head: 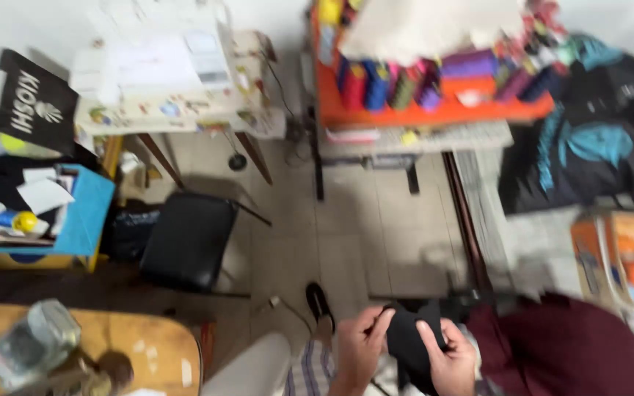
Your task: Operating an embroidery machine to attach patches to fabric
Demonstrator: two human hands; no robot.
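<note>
Two hands (405,352), one black cloth (409,343)

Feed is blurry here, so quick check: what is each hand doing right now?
Left hand: fingers closed, pinching the top edge of the black cloth.
Right hand: fingers closed on the same black cloth, gripping its right side.

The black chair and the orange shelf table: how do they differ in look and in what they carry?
The black chair is dark and padded, while the orange shelf table is bright and hard. The chair's seat carries nothing, while the table holds a row of coloured thread spools. The chair sits nearer the person's hands than the table does. Both stand on the tiled floor.
</note>
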